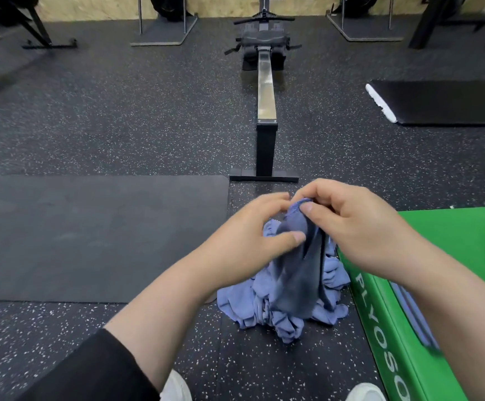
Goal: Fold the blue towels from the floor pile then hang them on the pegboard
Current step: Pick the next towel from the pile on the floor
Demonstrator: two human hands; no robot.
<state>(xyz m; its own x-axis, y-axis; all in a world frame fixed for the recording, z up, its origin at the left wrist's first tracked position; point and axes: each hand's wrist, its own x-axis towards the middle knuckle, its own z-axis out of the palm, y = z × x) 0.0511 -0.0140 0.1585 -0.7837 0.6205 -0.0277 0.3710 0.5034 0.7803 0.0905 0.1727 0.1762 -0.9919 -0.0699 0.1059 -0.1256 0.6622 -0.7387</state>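
Right hand (360,227) fingers pinch the top hem of one blue towel (299,267); the left hand (252,241) grips the same towel just beside it. The towel hangs limp over the floor pile (264,308), which lies against the green plyo box (449,241) edge. The cloth looks light, soft and non-rigid: take hold at the hem corners to spread it.

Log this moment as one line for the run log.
stage: picking up | left hand: pinching blue towel | right hand: pinching same towel | pile: on floor beside green plyo box
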